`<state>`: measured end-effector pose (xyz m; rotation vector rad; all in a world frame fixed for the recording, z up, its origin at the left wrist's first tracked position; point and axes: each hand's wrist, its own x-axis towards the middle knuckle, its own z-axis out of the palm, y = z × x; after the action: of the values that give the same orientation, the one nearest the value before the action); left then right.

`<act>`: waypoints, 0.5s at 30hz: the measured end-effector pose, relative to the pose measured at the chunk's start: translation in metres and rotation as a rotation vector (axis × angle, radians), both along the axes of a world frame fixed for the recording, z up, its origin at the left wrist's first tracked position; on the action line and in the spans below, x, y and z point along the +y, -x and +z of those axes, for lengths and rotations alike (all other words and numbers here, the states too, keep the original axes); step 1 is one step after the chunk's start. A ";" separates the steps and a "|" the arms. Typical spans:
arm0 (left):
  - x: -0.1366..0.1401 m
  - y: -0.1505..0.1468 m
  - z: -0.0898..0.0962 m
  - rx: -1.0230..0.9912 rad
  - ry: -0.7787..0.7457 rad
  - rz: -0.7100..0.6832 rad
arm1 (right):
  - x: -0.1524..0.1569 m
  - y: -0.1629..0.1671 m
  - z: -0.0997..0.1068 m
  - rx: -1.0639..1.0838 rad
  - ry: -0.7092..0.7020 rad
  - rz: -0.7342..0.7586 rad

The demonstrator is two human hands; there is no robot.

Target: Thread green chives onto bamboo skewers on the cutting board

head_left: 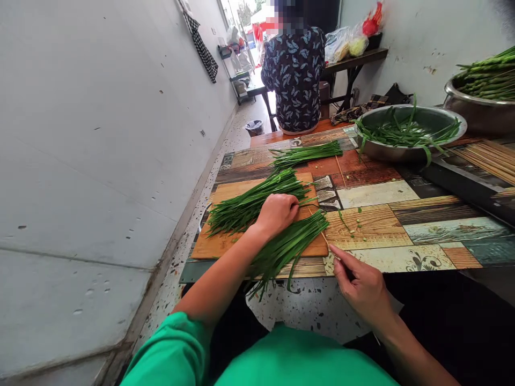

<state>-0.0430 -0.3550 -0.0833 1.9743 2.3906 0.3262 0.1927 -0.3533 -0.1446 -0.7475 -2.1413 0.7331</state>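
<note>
My left hand point(278, 215) is closed at the root end of a pile of garlic chives point(249, 206) on a wooden cutting board point(225, 244); a few green stalks show by its fingertips. My right hand point(360, 284), at the table's front edge, pinches a thin bamboo skewer point(324, 237). The skewer runs up to the stem ends of a nearer bunch of chives point(287, 246), whose leaves hang over the table edge. Whether it passes through every stem I cannot tell. Farther back lies another chive bunch point(308, 154) with a skewer point(340, 171) at its stem end.
A metal bowl point(406, 153) of loose greens stands at the back right, beside a pot point(483, 115) of green stalks. Several bare skewers point(491, 161) lie at the right by a long black-and-metal object point(466, 185). A person point(295, 80) sits ahead, back turned. A wall point(100, 134) rises on the left.
</note>
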 end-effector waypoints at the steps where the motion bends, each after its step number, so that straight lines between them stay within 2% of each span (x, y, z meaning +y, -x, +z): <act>1: 0.000 0.000 0.000 -0.002 -0.002 0.004 | 0.000 0.000 0.001 0.002 -0.004 0.000; 8: 0.000 0.003 0.001 -0.166 -0.033 0.043 | 0.001 0.001 0.001 0.009 -0.033 -0.006; 15: 0.001 0.003 0.001 -0.280 -0.058 -0.002 | 0.002 0.001 0.000 0.008 -0.026 -0.009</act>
<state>-0.0457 -0.3540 -0.0823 1.8125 2.2264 0.6326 0.1913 -0.3511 -0.1450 -0.7393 -2.1353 0.7007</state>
